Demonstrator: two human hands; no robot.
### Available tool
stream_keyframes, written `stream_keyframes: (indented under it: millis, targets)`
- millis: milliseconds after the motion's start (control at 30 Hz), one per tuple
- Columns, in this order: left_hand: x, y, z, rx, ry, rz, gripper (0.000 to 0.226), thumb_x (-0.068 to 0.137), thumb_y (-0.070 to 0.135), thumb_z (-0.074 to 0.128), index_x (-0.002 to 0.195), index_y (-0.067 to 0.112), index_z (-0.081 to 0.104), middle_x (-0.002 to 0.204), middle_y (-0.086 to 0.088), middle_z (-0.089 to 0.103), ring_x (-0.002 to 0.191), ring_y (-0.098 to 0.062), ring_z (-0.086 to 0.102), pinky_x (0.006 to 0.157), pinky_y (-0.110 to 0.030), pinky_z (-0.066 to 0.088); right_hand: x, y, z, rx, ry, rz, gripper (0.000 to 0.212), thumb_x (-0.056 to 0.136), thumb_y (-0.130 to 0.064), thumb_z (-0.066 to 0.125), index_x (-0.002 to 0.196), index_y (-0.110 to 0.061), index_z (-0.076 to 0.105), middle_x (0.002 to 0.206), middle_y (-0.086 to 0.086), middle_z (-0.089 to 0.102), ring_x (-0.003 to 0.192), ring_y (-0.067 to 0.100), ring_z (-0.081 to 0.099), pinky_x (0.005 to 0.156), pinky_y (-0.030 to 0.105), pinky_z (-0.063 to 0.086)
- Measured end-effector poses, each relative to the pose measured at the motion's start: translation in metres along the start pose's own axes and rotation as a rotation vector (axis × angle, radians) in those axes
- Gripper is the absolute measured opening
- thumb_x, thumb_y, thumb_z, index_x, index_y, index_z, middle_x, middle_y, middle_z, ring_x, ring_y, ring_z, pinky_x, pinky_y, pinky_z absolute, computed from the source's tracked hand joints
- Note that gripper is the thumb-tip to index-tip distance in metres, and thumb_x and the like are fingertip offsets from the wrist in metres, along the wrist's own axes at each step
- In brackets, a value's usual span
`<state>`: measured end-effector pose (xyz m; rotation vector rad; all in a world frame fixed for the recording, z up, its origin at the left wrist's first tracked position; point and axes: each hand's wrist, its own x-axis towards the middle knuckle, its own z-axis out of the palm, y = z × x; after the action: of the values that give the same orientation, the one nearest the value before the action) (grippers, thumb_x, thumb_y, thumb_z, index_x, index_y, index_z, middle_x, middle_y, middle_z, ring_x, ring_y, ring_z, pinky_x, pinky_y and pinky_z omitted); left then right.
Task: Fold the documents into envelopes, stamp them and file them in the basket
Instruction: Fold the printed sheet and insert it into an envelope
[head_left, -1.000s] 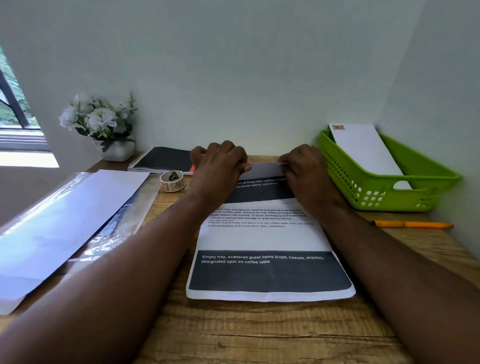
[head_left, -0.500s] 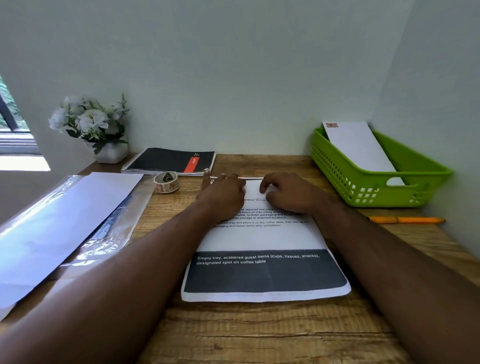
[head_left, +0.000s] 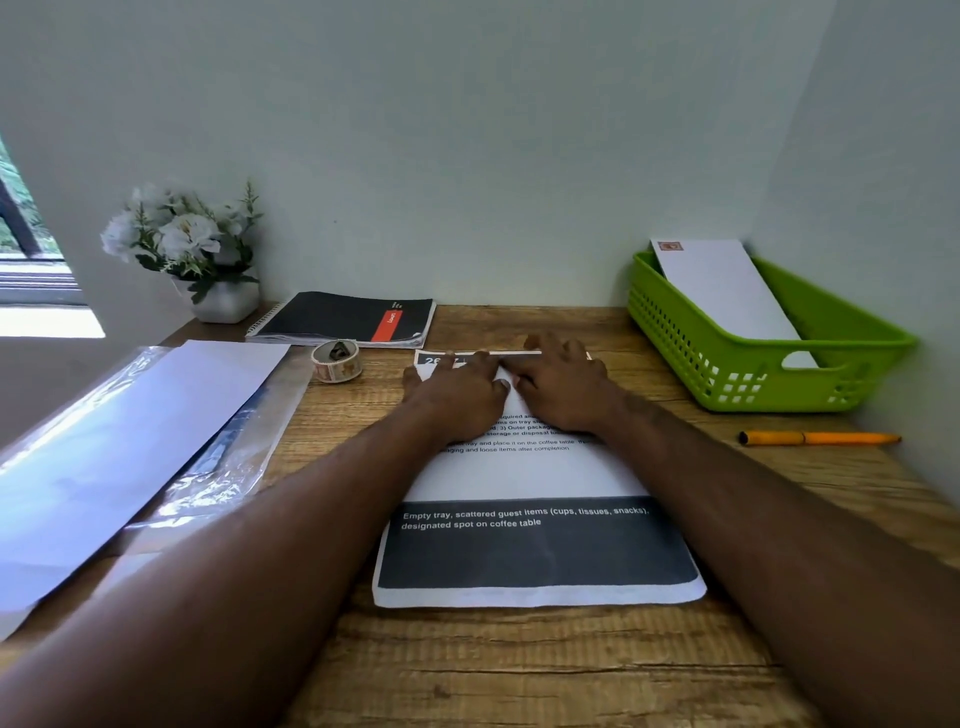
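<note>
At the far left of the wooden desk (head_left: 519, 675) a stack of white envelopes (head_left: 119, 447) lies on a clear plastic sleeve (head_left: 228, 462), with a pot of white flowers (head_left: 192, 249) behind it against the wall. A black notebook (head_left: 343, 318) lies flat near the wall, and just in front of it sits a roll of stamps (head_left: 336, 360). In the middle lies the printed document (head_left: 530, 519), its far end folded over towards the person. The left hand (head_left: 457, 395) presses flat on that folded end, fingers straight, and the right hand (head_left: 563, 387) lies just beside it, fingers also stretched out flat along the crease. Further right an orange pen (head_left: 818, 438) lies on the desk, and behind it a green basket (head_left: 852, 353) holds one stamped envelope (head_left: 722, 291) leaning on its far wall
</note>
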<state>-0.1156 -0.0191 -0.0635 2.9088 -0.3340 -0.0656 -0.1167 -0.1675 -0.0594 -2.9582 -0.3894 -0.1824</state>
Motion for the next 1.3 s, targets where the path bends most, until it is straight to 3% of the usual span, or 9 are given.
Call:
stream_keyframes:
  millis: [133, 300, 533, 700, 767, 867, 967, 1067, 1300]
  targets:
    - [0.0, 0.002, -0.003, 0.029, -0.025, -0.002, 0.054, 0.102, 0.044, 0.019, 0.153, 0.029, 0.013, 0.162, 0.011, 0.011, 0.15, -0.024, 0.004, 0.109, -0.071, -0.001, 0.0, 0.002, 0.002, -0.008, -0.022, -0.007, 0.044, 0.1, -0.04, 0.033, 0.144, -0.045, 0.03, 0.16, -0.004, 0.001, 0.143, 0.034, 0.012, 0.11, 0.057, 0.019]
    - [0.0, 0.003, -0.003, 0.063, -0.031, 0.011, 0.055, 0.103, 0.04, 0.018, 0.155, 0.022, 0.009, 0.163, 0.004, 0.003, 0.15, -0.028, 0.003, 0.113, -0.067, 0.003, 0.002, 0.003, 0.003, -0.014, -0.032, 0.014, 0.045, 0.101, -0.04, 0.031, 0.145, -0.04, 0.031, 0.161, -0.007, -0.007, 0.147, 0.032, 0.002, 0.114, 0.057, 0.018]
    - [0.003, 0.0, 0.001, 0.045, -0.026, 0.021, 0.055, 0.102, 0.039, 0.019, 0.154, 0.021, 0.013, 0.163, 0.0, 0.005, 0.149, -0.031, 0.005, 0.113, -0.066, 0.008, -0.001, 0.033, 0.003, -0.121, 0.055, 0.2, 0.046, 0.1, -0.035, 0.027, 0.142, -0.024, 0.041, 0.161, 0.001, 0.005, 0.147, 0.031, 0.009, 0.112, 0.059, 0.02]
    - [0.0, -0.001, 0.0, 0.003, -0.016, 0.03, 0.055, 0.102, 0.038, 0.021, 0.154, 0.025, 0.011, 0.163, 0.01, -0.002, 0.15, -0.028, 0.003, 0.113, -0.066, 0.005, -0.003, 0.046, 0.003, -0.095, 0.02, 0.29, 0.048, 0.1, -0.033, 0.029, 0.145, -0.019, 0.036, 0.161, 0.008, 0.006, 0.146, 0.033, 0.013, 0.114, 0.056, 0.018]
    - [0.0, 0.0, 0.0, 0.0, -0.026, 0.034, 0.055, 0.102, 0.037, 0.021, 0.154, 0.028, 0.01, 0.162, 0.014, -0.005, 0.149, -0.03, 0.002, 0.112, -0.068, 0.003, -0.004, 0.039, 0.003, -0.129, 0.092, 0.256, 0.052, 0.1, -0.032, 0.029, 0.146, -0.01, 0.031, 0.161, 0.009, 0.009, 0.146, 0.032, 0.012, 0.116, 0.053, 0.017]
    - [0.002, 0.002, 0.001, 0.012, -0.05, 0.035, 0.054, 0.101, 0.037, 0.019, 0.154, 0.032, 0.007, 0.162, 0.016, -0.003, 0.149, -0.032, -0.001, 0.11, -0.07, 0.0, -0.002, 0.021, -0.002, -0.078, 0.176, 0.027, 0.045, 0.102, -0.027, 0.031, 0.143, -0.009, 0.038, 0.159, 0.01, 0.016, 0.145, 0.03, 0.018, 0.115, 0.043, 0.018]
    - [0.003, 0.003, 0.0, 0.013, -0.059, 0.033, 0.054, 0.101, 0.035, 0.018, 0.154, 0.031, 0.008, 0.162, 0.014, 0.003, 0.149, -0.034, -0.002, 0.108, -0.073, 0.001, -0.003, 0.002, -0.004, 0.096, 0.003, -0.081, 0.044, 0.104, -0.025, 0.03, 0.144, -0.009, 0.037, 0.158, 0.011, 0.019, 0.144, 0.026, 0.024, 0.113, 0.034, 0.02]
    - [0.003, 0.005, -0.002, 0.059, -0.057, 0.023, 0.055, 0.101, 0.033, 0.019, 0.155, 0.029, 0.008, 0.162, 0.013, 0.004, 0.149, -0.031, 0.0, 0.106, -0.075, -0.002, -0.001, 0.002, 0.002, 0.065, -0.095, -0.089, 0.044, 0.104, -0.025, 0.028, 0.145, -0.008, 0.034, 0.155, 0.013, 0.028, 0.143, 0.023, 0.026, 0.114, 0.033, 0.022]
    - [-0.005, -0.007, -0.005, 0.243, 0.023, -0.073, 0.053, 0.102, 0.033, 0.015, 0.153, 0.021, 0.018, 0.161, 0.005, 0.017, 0.15, -0.027, 0.001, 0.098, -0.071, -0.024, -0.007, -0.001, -0.005, 0.047, -0.095, -0.048, 0.046, 0.105, -0.027, 0.026, 0.147, -0.01, 0.032, 0.157, 0.008, 0.024, 0.144, 0.022, 0.024, 0.116, 0.04, 0.022]
